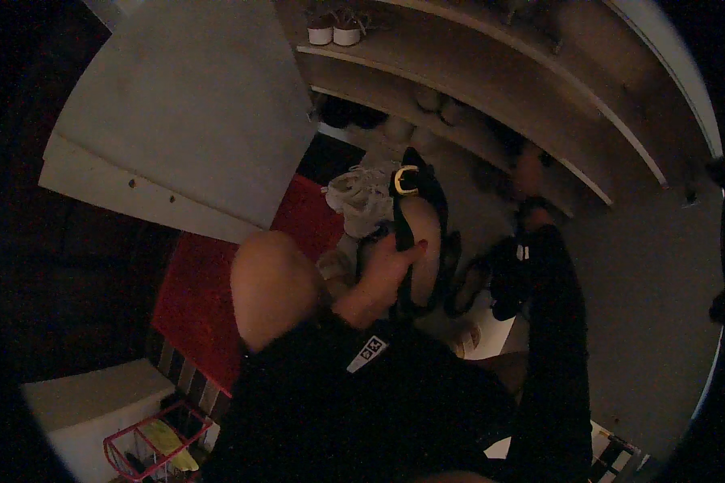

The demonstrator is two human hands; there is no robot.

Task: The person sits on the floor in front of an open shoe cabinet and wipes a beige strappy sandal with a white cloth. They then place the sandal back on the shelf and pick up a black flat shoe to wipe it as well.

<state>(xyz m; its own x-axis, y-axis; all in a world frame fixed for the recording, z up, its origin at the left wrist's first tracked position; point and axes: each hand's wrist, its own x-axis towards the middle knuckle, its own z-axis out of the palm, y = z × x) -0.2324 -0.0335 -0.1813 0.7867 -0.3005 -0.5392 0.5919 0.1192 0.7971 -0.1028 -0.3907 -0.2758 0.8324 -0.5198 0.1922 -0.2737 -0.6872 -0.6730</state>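
Observation:
My left hand (pixel 383 268) grips a black shoe (pixel 426 232) by its side, with the thumb over the pale insole. A gold buckle (pixel 406 180) sits on the strap near the shoe's toe end. Beside that shoe lies a pale lace-up shoe (pixel 359 199). Over at the low shelves, my right hand (pixel 528 175) reaches in, past a black sleeve. Dimness hides its fingers, so whether it holds anything cannot be told. Several dark shoes (pixel 453 259) lie between my two arms, their outlines blurred.
Curved-looking shelves (pixel 459 78) cross the top, with white shoes (pixel 333 33) on one. A pale door panel (pixel 187 108) stands at upper left beside red carpet (pixel 193 302). My bare knee (pixel 272 284) is close to my left hand. A red wire basket (pixel 157 444) stands at lower left.

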